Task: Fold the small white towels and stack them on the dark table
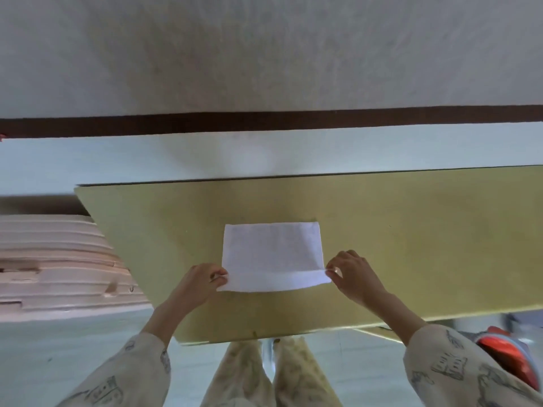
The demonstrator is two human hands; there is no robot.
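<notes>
Left hand (202, 279) and right hand (351, 273) each pinch a near corner of the white towel (271, 254) on the worktop (411, 245); carry both corners evenly to the towel's far edge.

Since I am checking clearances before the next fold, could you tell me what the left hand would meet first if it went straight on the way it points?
The left hand points right along the near edge of the white towel, which it already pinches; beyond that, probably the right hand at the opposite corner.
</notes>
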